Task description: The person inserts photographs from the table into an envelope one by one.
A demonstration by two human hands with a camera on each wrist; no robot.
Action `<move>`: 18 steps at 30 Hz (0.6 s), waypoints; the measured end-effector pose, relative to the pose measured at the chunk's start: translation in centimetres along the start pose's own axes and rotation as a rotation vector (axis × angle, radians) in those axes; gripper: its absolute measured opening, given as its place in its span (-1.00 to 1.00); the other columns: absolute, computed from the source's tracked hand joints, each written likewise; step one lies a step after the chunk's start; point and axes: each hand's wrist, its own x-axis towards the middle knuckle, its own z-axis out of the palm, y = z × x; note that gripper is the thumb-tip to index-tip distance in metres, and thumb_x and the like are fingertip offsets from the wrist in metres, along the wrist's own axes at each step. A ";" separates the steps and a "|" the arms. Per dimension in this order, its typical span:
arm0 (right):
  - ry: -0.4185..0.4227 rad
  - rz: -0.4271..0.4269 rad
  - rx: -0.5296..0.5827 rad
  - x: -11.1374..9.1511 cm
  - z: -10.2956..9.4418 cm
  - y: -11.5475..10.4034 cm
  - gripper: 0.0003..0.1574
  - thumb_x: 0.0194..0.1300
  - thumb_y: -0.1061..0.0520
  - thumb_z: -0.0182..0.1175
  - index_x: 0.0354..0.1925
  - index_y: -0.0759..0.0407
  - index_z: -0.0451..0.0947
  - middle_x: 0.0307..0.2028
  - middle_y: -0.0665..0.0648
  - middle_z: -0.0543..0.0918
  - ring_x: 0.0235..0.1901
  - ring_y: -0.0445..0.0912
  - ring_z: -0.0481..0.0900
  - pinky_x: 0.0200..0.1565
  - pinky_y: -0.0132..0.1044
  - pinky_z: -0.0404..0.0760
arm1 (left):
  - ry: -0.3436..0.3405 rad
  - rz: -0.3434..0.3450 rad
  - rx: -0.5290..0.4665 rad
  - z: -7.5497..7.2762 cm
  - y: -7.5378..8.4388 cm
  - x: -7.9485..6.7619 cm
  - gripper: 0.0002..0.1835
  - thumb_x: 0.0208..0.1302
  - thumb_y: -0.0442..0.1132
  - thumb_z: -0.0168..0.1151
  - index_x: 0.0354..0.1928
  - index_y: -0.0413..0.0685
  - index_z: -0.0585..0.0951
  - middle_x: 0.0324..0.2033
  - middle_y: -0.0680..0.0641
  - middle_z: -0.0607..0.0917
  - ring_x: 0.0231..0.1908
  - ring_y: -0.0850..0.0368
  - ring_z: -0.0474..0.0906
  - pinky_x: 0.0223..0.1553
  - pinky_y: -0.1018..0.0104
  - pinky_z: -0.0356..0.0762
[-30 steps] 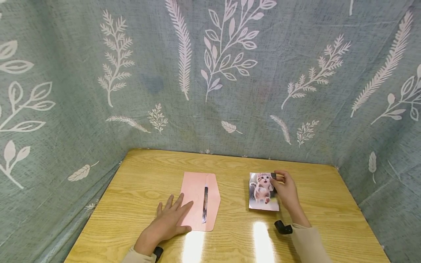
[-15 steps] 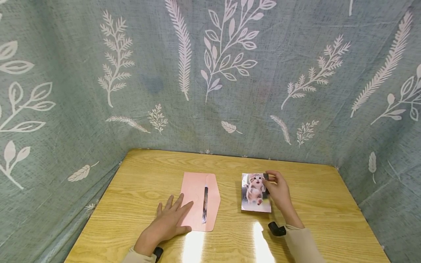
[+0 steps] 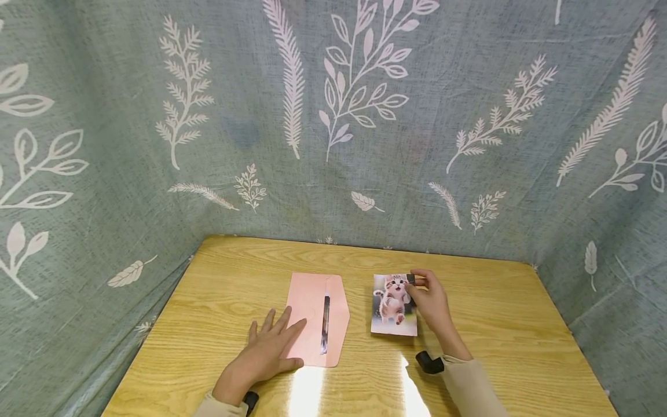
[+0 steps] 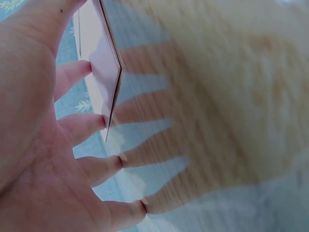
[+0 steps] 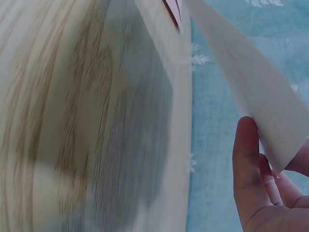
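Note:
A pink envelope [image 3: 307,289] lies on the table, its pointed flap folded out to the right. Part of a dark picture [image 3: 325,324] shows along a narrow opening near that flap. My left hand [image 3: 266,350] rests with spread fingers on the envelope's lower left corner, fingertips down on the tabletop and paper. Between thumb and fingers, my right hand [image 3: 432,304] pinches a kitten photo card [image 3: 391,310] by its upper right corner, to the right of the envelope. In the right wrist view the white back of the card [image 5: 260,87] is raised above the table.
The wooden table [image 3: 239,260] has bright light reflections near its front. A blue-green curtain [image 3: 312,202] with white leaf prints hangs behind the table and along both sides. A black camera mount [image 3: 429,363] sits on the right wrist.
My right hand has carried the kitten photo card leftward, nearer the envelope. The left hand and the envelope have stayed in place.

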 end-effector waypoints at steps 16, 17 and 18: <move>-0.024 0.002 0.001 -0.1 2.0 -0.7 -0.57 0.18 0.25 0.24 0.04 0.15 0.43 -0.24 0.25 0.56 -0.33 0.02 0.61 -0.37 -0.31 0.58 | 0.005 0.003 -0.015 -0.2 0.1 0.0 -0.11 0.00 0.26 0.24 0.39 0.25 0.18 0.39 -0.19 -0.01 0.32 -0.35 -0.21 0.07 -0.47 -0.20; -0.025 0.003 0.001 -0.1 2.2 -0.7 -0.56 0.18 0.25 0.24 0.04 0.16 0.43 -0.24 0.25 0.56 -0.33 0.02 0.61 -0.37 -0.30 0.58 | 0.003 0.003 -0.015 -0.2 0.1 0.0 -0.11 0.00 0.26 0.24 0.39 0.25 0.18 0.39 -0.18 -0.01 0.32 -0.35 -0.22 0.07 -0.47 -0.20; -0.028 0.005 0.002 -0.1 2.3 -0.7 -0.56 0.18 0.24 0.24 0.05 0.17 0.42 -0.24 0.24 0.55 -0.33 0.02 0.62 -0.37 -0.30 0.58 | 0.002 0.003 -0.013 -0.2 0.1 0.0 -0.11 0.00 0.26 0.24 0.39 0.24 0.18 0.39 -0.19 -0.01 0.32 -0.35 -0.22 0.07 -0.48 -0.20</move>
